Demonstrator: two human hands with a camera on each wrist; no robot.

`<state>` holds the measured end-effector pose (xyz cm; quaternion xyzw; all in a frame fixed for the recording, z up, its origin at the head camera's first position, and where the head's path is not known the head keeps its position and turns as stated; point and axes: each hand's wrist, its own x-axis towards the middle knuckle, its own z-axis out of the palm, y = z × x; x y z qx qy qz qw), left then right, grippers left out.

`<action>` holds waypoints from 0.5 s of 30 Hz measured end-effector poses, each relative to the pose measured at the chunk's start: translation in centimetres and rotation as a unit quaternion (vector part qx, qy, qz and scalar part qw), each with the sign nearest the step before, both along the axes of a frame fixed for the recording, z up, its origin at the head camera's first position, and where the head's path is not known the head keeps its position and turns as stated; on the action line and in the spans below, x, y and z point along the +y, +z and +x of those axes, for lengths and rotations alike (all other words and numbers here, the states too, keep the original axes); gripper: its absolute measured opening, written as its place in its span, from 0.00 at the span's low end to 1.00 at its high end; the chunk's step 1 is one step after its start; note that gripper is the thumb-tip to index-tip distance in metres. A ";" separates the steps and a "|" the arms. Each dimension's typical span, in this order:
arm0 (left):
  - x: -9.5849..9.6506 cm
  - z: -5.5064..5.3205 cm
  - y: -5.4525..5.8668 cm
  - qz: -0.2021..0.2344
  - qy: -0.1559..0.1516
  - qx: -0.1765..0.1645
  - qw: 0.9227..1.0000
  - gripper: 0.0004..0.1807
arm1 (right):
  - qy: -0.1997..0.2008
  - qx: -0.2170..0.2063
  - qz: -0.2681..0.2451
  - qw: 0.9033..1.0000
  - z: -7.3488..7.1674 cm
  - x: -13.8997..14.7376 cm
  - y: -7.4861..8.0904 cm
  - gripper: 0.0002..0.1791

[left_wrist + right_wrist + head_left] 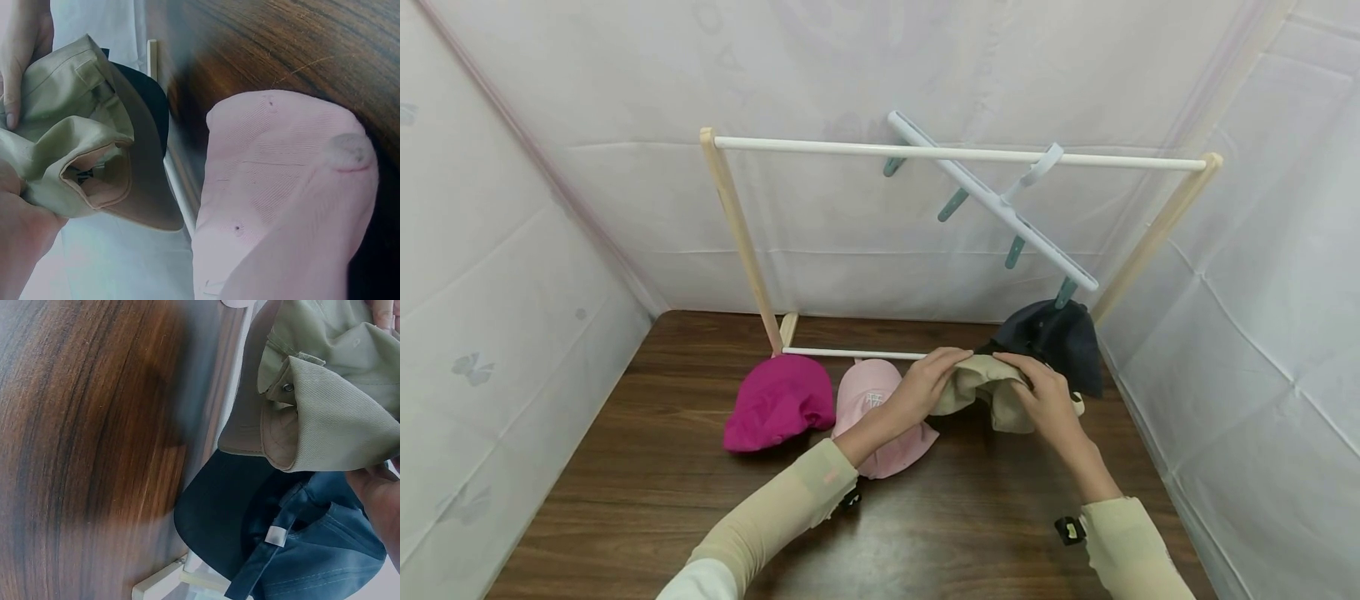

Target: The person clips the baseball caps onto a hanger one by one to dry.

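Note:
My left hand and right hand hold a khaki baseball cap between them, one at each side of its crown. In the left wrist view the khaki cap is seen from its back strap, the crown partly folded in. Right behind it is a dark navy cap, its top at the lowest clip of a white hanger. The navy cap's strap and buckle show in the right wrist view. The hanger's hook is over the rack's top bar, and the hanger slants down to the right.
A magenta cap and a pink cap lie on the brown wooden table, left of the khaki cap. The rack has wooden side posts and a white top bar. Pale curtains surround the table.

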<state>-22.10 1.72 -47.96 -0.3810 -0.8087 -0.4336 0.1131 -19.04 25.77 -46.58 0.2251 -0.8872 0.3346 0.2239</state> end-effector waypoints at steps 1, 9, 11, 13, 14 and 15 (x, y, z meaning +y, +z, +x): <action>0.0 0.0 0.0 -0.001 0.000 -0.003 1.000 0.20 | 0.000 -0.001 0.000 1.000 0.0 0.0 0.0 0.25; -0.1 -0.1 0.2 -0.001 0.001 0.001 1.000 0.21 | 0.009 -0.009 -0.001 1.000 0.0 0.0 0.3 0.25; -0.1 -0.1 0.3 0.000 0.002 0.002 1.000 0.21 | 0.011 -0.009 -0.003 1.000 0.0 0.0 0.4 0.26; -0.1 -0.1 0.4 -0.002 0.002 0.003 1.000 0.21 | 0.012 -0.008 -0.004 1.000 0.0 0.0 0.5 0.26; -0.1 -0.2 0.4 -0.002 0.002 0.003 1.000 0.21 | 0.012 -0.006 -0.005 1.000 0.0 0.0 0.5 0.26; -0.1 -0.2 0.4 -0.001 0.001 0.003 1.000 0.21 | 0.011 -0.004 -0.006 1.000 0.0 0.0 0.5 0.26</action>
